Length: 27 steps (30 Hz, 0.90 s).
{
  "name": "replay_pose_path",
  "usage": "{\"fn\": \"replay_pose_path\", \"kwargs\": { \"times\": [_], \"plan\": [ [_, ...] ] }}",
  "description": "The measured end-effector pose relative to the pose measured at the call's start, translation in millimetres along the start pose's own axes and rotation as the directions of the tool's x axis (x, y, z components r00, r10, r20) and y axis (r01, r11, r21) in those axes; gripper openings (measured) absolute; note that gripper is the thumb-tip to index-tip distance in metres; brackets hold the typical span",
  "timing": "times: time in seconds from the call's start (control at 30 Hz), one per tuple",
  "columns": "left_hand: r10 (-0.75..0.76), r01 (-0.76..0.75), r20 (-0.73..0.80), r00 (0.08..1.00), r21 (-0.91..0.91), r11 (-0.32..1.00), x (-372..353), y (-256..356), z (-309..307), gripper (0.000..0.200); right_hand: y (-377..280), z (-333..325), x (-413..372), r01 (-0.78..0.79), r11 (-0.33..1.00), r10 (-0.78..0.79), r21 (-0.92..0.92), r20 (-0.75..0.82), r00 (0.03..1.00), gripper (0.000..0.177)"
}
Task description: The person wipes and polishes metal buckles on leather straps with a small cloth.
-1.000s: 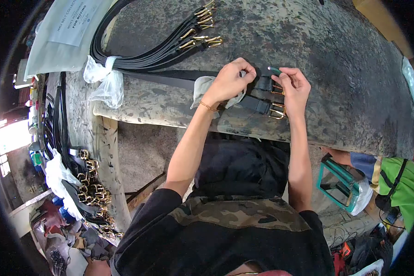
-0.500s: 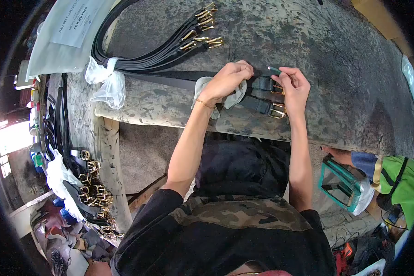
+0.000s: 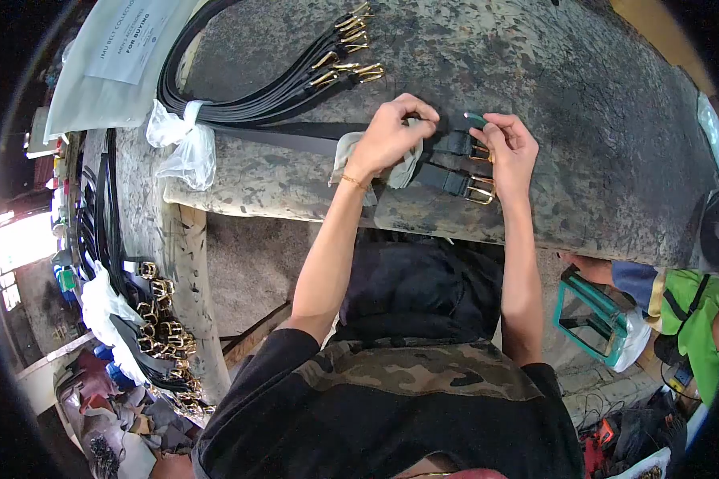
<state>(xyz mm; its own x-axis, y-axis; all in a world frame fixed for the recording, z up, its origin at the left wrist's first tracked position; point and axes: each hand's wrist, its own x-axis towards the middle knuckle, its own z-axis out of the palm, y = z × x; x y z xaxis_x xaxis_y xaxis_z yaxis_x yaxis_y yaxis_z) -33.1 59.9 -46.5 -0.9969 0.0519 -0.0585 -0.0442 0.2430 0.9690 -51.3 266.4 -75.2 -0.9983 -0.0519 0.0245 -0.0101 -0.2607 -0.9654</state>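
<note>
My left hand [image 3: 393, 137] is closed above two black belts, thumb and forefinger curled together. A pale grey cloth [image 3: 404, 172] shows on both sides of its palm, bunched under the fingers. Whether the fingertips also pinch something small cannot be seen. My right hand [image 3: 511, 153] pinches a small green tool [image 3: 475, 120] with a pale tip, pointing left. Just below the tool lies the upper belt [image 3: 453, 144], its gold buckle partly behind my right fingers. Nearer me, the lower belt [image 3: 443, 179] ends in a gold buckle [image 3: 481, 190], beside my right wrist.
A bundle of black belts [image 3: 256, 108], tied with a white plastic strip [image 3: 185, 148], curves across the worn table [image 3: 599, 160]. More buckled belts [image 3: 164, 331] hang at left. A printed bag [image 3: 108, 64] lies behind. At right are a green frame [image 3: 591, 319] and another person's green garment [image 3: 695, 307].
My left hand and the cloth have shifted slightly left, away from the upper buckle. My right hand stays nearly still. At the right edge, the other person's arm and a dark object have come into view.
</note>
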Motion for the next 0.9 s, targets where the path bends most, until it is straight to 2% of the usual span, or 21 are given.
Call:
{"fn": "replay_pose_path", "kwargs": {
  "times": [0.03, 0.07, 0.13, 0.17, 0.23, 0.3, 0.4, 0.5, 0.63, 0.7, 0.77, 0.9],
  "plan": [
    [0.093, -0.093, 0.012, 0.996, 0.163, 0.982, 1, 1, 2, 0.029, -1, -1, 1, 0.002, 1.000, -0.002, 0.000, -0.002, 1.000, 0.010],
    [0.093, -0.094, 0.012, 0.996, 0.163, 0.982, 1, 2, 4, 0.029, -2, -1, 0, -0.008, 0.999, 0.008, 0.051, -0.008, 1.000, 0.010],
    [0.151, -0.159, 0.049, 0.987, 0.315, 0.936, -1, 6, 6, 0.033, -1, -1, 0, -0.022, 0.994, 0.023, 0.105, -0.008, 1.000, 0.010],
    [0.080, -0.107, 0.090, 0.993, 0.362, 0.926, -3, 10, 4, 0.037, 1, -3, 0, -0.031, 0.987, 0.035, 0.155, -0.021, 0.999, 0.011],
    [0.117, -0.144, 0.096, 0.989, 0.372, 0.917, -4, 9, 7, 0.040, 2, -5, 0, -0.038, 0.979, 0.046, 0.202, -0.037, 0.998, 0.012],
    [0.156, -0.185, 0.105, 0.982, 0.381, 0.906, -4, 10, 10, 0.043, 2, -7, 1, -0.030, 0.969, 0.028, 0.246, 0.012, 1.000, 0.013],
    [0.195, -0.232, 0.130, 0.972, 0.423, 0.876, -11, 14, 13, 0.047, -1, -5, 0, -0.043, 0.972, 0.045, 0.231, -0.004, 0.999, 0.014],
    [0.233, -0.243, 0.071, 0.970, 0.365, 0.899, -17, 24, 14, 0.044, 6, -8, 3, -0.046, 0.964, 0.048, 0.260, -0.004, 0.999, 0.015],
    [0.277, -0.281, 0.072, 0.958, 0.409, 0.868, -17, 16, 14, 0.032, 5, -12, 3, -0.038, 0.958, 0.039, 0.285, 0.004, 0.999, 0.015],
    [0.290, -0.288, 0.061, 0.955, 0.430, 0.856, -16, 12, 15, 0.029, 3, -12, 3, -0.063, 0.925, 0.065, 0.374, 0.007, 0.998, 0.015],
    [0.293, -0.252, -0.016, 0.956, 0.467, 0.848, -18, 13, 20, 0.024, 5, -12, 3, -0.056, 0.932, 0.054, 0.359, 0.016, 0.998, 0.014],
    [0.312, -0.259, -0.025, 0.950, 0.497, 0.828, -16, 3, 24, 0.020, 4, -7, 2, -0.025, 0.964, 0.024, 0.266, 0.006, 1.000, 0.012]
  ]
}}
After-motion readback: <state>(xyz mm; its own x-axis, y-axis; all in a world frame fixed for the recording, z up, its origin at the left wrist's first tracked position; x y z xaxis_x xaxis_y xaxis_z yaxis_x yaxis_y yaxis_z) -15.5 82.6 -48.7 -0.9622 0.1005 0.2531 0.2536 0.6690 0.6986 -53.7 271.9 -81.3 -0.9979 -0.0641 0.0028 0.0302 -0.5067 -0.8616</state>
